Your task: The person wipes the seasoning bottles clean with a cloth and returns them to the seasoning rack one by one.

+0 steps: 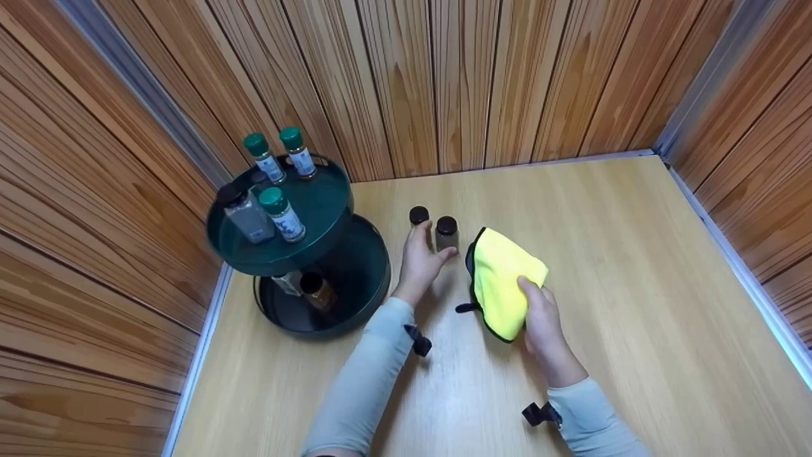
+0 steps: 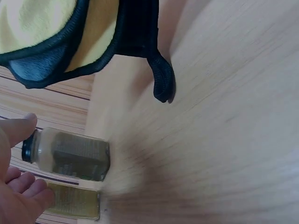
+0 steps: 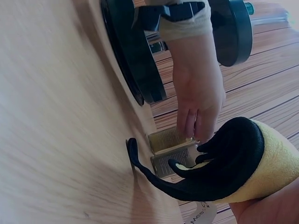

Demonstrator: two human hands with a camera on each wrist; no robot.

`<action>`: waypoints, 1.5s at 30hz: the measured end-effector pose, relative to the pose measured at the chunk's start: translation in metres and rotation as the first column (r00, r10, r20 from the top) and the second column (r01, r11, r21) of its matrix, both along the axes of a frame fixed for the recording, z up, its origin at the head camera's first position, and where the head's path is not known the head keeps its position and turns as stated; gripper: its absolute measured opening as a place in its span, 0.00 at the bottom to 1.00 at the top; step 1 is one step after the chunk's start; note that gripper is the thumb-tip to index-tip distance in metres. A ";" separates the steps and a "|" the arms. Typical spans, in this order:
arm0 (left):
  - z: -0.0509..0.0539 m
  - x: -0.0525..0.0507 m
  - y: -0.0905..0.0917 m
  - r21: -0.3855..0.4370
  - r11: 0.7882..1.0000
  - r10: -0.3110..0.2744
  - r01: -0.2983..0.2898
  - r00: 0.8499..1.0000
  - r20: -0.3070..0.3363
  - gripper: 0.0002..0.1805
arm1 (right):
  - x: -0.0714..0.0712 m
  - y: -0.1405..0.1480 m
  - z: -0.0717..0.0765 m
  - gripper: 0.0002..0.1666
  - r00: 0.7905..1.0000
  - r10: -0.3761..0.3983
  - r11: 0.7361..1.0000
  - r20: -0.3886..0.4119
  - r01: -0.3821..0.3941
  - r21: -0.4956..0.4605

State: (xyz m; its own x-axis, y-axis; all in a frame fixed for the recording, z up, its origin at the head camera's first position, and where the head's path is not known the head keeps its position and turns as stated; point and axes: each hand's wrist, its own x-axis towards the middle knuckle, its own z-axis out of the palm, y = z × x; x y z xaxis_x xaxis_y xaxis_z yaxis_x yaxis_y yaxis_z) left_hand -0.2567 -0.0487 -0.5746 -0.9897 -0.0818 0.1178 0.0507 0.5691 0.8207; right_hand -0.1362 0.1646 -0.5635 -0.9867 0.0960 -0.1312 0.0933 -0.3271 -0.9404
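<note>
Two dark-capped spice jars stand close together on the table: the right jar [image 1: 446, 236] and the left jar [image 1: 419, 216], partly behind my left hand [image 1: 421, 261]. In the left wrist view, the thumb lies near the cap of one greenish-brown jar [image 2: 79, 155]. Its fingers reach in by the yellowish jar [image 2: 74, 201]; whether they touch it I cannot tell. Thumb and fingers are spread apart. My right hand [image 1: 542, 317] grips a folded yellow cloth [image 1: 504, 279] with black edging, its thumb on top. A black loop hangs from the cloth's left side.
A dark green two-tier turntable [image 1: 342, 244] stands at the left. Its upper tier holds several jars, among them a green-capped jar [image 1: 287, 216] and a dark-capped clear jar [image 1: 247, 216]. A brown jar [image 1: 318, 293] sits on the lower tier. Wood-panelled walls [image 1: 463, 82] bound the table.
</note>
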 end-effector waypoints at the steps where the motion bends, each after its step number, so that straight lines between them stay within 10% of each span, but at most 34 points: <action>1: -0.001 -0.002 0.001 -0.006 1.000 0.000 0.000 1.000 0.007 0.44 | 0.000 0.000 0.000 0.20 1.000 0.000 1.000 0.002 0.000 -0.004; 15: -0.002 -0.017 0.012 -0.106 0.993 0.056 -0.049 0.997 0.061 0.40 | -0.001 -0.004 0.002 0.20 1.000 0.011 1.000 -0.007 -0.011 -0.006; 32: -0.012 -0.020 0.008 -0.009 0.999 0.031 -0.031 0.999 -0.034 0.24 | -0.001 -0.005 0.001 0.19 1.000 0.002 1.000 -0.015 -0.002 -0.006; 45: 0.017 0.008 0.010 -0.021 0.998 -0.064 0.062 0.995 -0.078 0.27 | -0.002 0.008 0.010 0.22 1.000 -0.016 1.000 0.005 0.016 0.012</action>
State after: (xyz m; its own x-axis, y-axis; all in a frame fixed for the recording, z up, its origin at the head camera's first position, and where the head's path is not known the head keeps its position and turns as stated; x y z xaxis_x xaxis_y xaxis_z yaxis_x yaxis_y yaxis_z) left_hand -0.2488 -0.0390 -0.5576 -0.9805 -0.0165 0.1959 0.1506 0.5775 0.8024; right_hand -0.1384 0.1722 -0.5540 -0.9842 0.1139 -0.1353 0.0931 -0.3169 -0.9439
